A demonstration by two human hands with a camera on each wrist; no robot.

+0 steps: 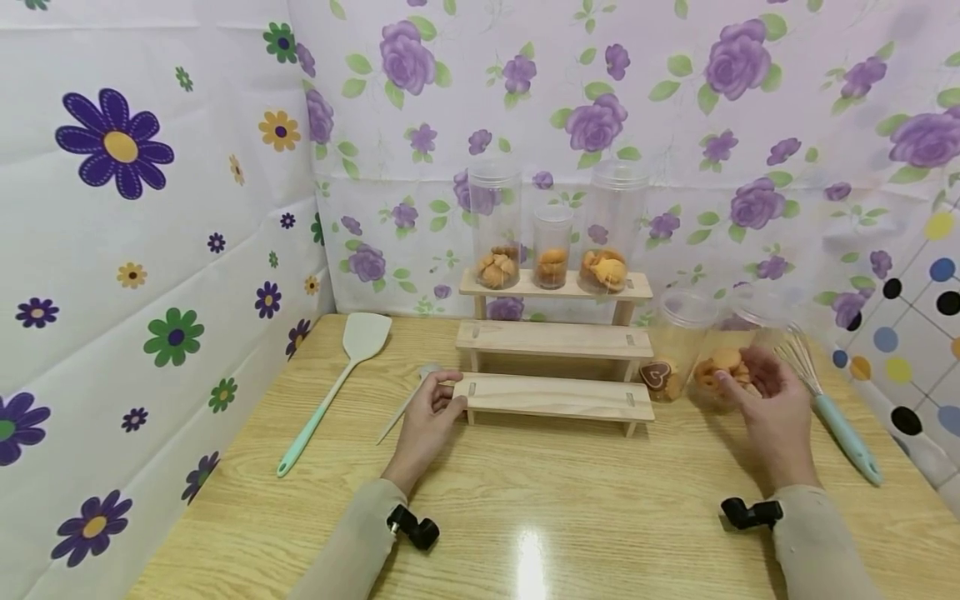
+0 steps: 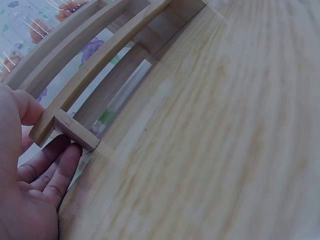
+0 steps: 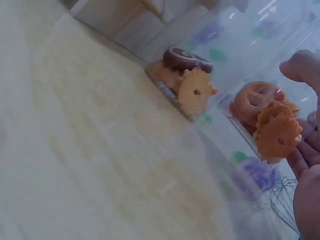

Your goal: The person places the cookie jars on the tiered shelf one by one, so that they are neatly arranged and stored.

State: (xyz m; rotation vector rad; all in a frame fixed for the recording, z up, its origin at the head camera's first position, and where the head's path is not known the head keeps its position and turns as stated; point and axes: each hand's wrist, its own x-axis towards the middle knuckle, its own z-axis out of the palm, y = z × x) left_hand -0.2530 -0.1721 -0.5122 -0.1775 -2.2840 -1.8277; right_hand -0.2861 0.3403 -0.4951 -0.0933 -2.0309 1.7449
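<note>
A three-step wooden rack point(image 1: 555, 395) stands mid-table. At the left end of its lowest step, my left hand point(image 1: 435, 408) grips the board, with the thumb on one side and the fingers point(image 2: 67, 167) beside the short leg. Three clear jars stand on the top step: a tall left jar point(image 1: 497, 225), a short jar point(image 1: 552, 250) and a tall right jar point(image 1: 617, 221), each with cookies low inside. Right of the rack, my right hand point(image 1: 776, 408) holds a clear jar of cookies point(image 1: 723, 371) around its lower part. Another jar point(image 1: 678, 346) with a chocolate heart cookie stands between it and the rack.
A white spatula with a mint handle point(image 1: 322, 421) lies on the left of the wooden table point(image 1: 585, 517). Beside my left hand lies a thin grey utensil point(image 1: 399, 414), its head partly hidden. A blue-handled whisk point(image 1: 843, 433) lies at the right. Flowered cloth point(image 1: 525, 108) hangs behind.
</note>
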